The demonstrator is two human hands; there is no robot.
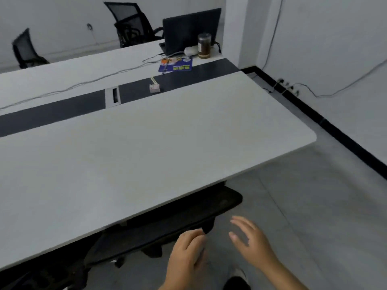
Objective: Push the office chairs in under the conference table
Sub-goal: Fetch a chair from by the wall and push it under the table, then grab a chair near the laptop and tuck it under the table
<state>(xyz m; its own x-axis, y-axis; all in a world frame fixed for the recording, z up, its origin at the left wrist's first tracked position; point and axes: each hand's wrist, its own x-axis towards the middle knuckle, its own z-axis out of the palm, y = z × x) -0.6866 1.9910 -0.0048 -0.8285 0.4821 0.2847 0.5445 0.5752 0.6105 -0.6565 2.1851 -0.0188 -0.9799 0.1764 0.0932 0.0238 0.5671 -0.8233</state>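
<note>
A black office chair (167, 225) sits tucked beneath the near edge of the white conference table (146, 143), its long side running parallel to that edge (mostly hidden). The left hand (186, 256) hovers at its outer edge, fingers loosely curled, holding nothing; the right hand (251, 239) hangs beside, fingers spread.

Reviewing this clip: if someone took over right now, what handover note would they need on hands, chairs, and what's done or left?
Left hand: open, empty, near the tucked chair's edge; contact unclear.
Right hand: open, fingers spread, holding nothing.
Near chair: dark, mostly under the conference table at its near edge; looks pushed in.
Far side: two mesh chairs, one at the left and one behind the laptop, stand pulled away from the table.
Left to do: push those two in.
</note>
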